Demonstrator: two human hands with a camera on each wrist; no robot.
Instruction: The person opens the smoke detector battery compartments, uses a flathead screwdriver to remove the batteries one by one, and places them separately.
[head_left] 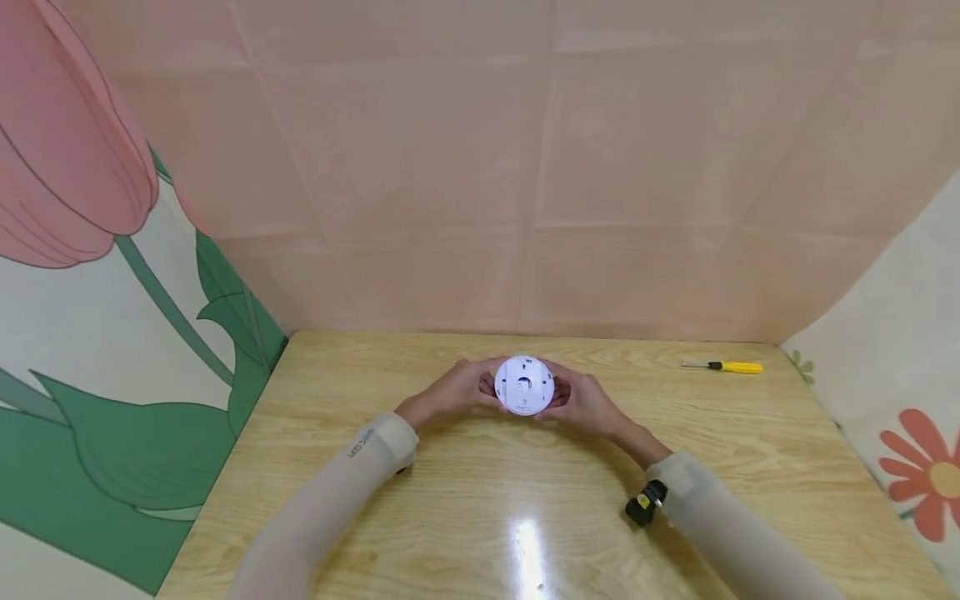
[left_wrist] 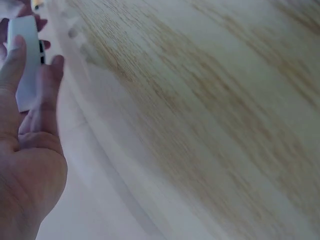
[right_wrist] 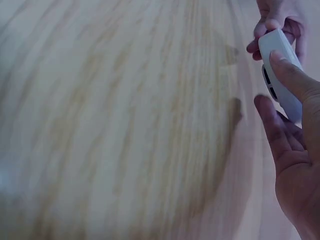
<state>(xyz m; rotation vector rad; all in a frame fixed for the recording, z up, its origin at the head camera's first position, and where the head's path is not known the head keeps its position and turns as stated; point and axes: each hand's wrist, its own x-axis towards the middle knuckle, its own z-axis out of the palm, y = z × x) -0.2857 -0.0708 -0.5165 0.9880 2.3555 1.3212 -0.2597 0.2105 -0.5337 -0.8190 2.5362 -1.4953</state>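
Note:
A round white smoke detector (head_left: 514, 396) is held up over the table between both hands, its flat face with small slots and a central hole turned toward the head camera. At its left edge my left hand (head_left: 461, 386) grips it between thumb and fingers. The right hand (head_left: 588, 404) holds the opposite edge in the same way. Seen from the left wrist, the detector (left_wrist: 29, 60) shows its smooth side, with the thumb laid on it. Dark openings along the rim of the detector (right_wrist: 277, 45) appear in the right wrist view.
A screwdriver (head_left: 738, 367) with a yellow handle lies on the wooden table (head_left: 480, 500) at the back right. Behind the table hangs a plain pinkish cloth (head_left: 450, 167). Flower-printed cloths (head_left: 922, 333) stand at both sides.

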